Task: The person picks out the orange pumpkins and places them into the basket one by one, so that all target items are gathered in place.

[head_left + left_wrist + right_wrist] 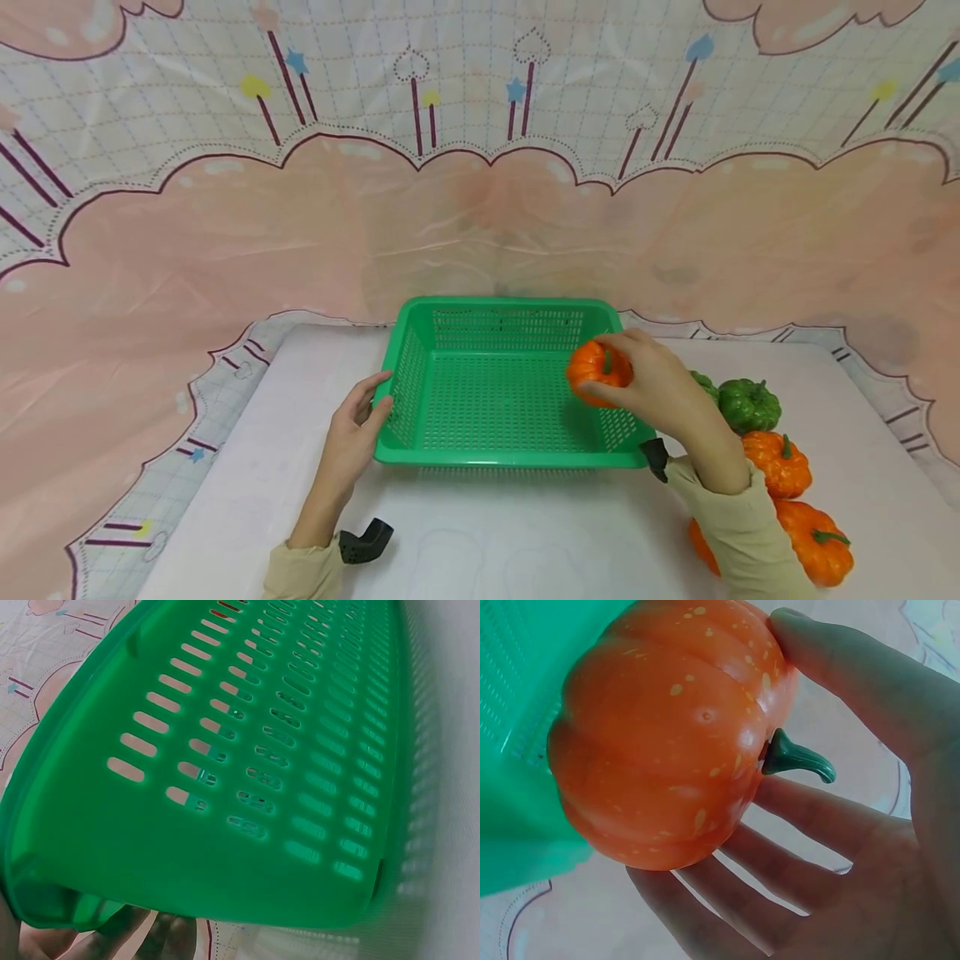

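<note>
A small orange pumpkin [588, 372] with a green stem is in my right hand [660, 385], over the right end of a green slotted plastic basket [517, 458]. Thumb and fingers grip opposite sides of the pumpkin [667, 742] in the right wrist view, its stem pointing toward the palm. At the basket's left end, my left hand [350, 433] holds the rim. The left wrist view shows the basket's slotted wall [225, 855] close up, with fingertips [176, 934] curled under its rim.
Right of the basket, a green pumpkin [750, 406] sits beside another green one [703, 383], partly hidden by the right hand. Nearer lie orange pumpkins [780, 467], one partly behind the right sleeve [750, 533]. A patterned cloth [487, 233] hangs behind the white table [510, 533].
</note>
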Motion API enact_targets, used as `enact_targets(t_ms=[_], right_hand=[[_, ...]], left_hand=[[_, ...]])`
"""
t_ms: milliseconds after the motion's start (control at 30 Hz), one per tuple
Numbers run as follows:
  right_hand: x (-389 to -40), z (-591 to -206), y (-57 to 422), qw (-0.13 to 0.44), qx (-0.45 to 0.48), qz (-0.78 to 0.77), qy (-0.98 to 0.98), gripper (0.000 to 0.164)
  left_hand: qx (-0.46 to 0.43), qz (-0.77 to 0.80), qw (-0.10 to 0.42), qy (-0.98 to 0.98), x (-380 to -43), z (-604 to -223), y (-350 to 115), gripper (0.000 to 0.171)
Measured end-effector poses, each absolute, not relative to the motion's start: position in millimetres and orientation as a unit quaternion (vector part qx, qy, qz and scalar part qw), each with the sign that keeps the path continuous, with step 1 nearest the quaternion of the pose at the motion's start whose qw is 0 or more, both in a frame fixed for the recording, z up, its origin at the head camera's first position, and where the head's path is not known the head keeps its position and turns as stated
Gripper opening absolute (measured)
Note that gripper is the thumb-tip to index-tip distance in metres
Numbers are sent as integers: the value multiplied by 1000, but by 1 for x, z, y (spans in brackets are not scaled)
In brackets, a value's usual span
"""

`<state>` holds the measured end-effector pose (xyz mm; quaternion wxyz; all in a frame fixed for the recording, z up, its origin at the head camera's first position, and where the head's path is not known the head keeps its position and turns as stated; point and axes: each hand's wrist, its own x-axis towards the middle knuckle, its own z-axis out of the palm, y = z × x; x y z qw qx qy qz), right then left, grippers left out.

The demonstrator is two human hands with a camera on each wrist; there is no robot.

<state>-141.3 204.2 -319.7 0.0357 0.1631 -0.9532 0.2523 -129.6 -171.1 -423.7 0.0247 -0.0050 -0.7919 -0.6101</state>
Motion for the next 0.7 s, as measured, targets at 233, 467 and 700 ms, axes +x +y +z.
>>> enact_targets(t_ms=[233,467,700], right_hand=[[-147,-321,194,46,173,259,-949,58],[-154,-316,187,48,184,258,-947,59],[-157,-315,174,42,194,263,-944,58]], left_hand=[[-3,-609,24,-793,-130,-423,-171,43],[-8,-606,29,-795,-133,-423,-170,42],[-18,-605,25,-795,-131,-422,-172,43]])
